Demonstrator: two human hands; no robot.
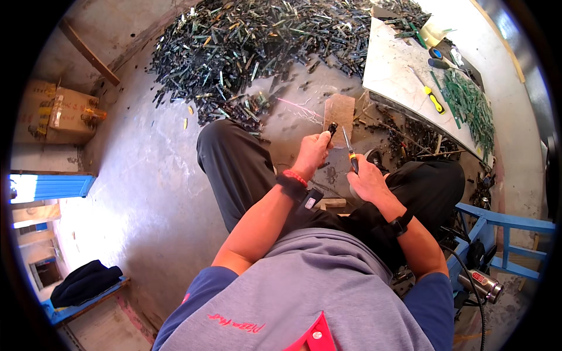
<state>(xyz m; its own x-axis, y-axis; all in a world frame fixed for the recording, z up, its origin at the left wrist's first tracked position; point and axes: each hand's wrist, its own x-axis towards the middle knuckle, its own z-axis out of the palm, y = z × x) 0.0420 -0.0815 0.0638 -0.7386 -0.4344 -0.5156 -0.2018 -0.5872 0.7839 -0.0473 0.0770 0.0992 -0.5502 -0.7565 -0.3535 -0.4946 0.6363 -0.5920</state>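
Note:
My left hand [313, 155] is closed around a small dark strip-like piece [332, 127], whose end sticks up past the thumb. Just to its right, my right hand [370, 180] grips a pointed metal tool [347, 140] with a black and yellow-orange handle. The tool's tip points away from me, close beside the dark piece but seemingly apart from it. Beneath and beyond both hands, a brown board [341, 111] lies between my knees. The fingers hide most of the piece and part of the tool's handle.
A large heap of dark strips [246, 52] covers the floor ahead. At the right, a pale tabletop [392, 64] carries green strips [468, 105], a yellow screwdriver [434, 100] and a cup [434, 32]. A blue chair frame [509, 219] and a metal flask [483, 285] are close on my right.

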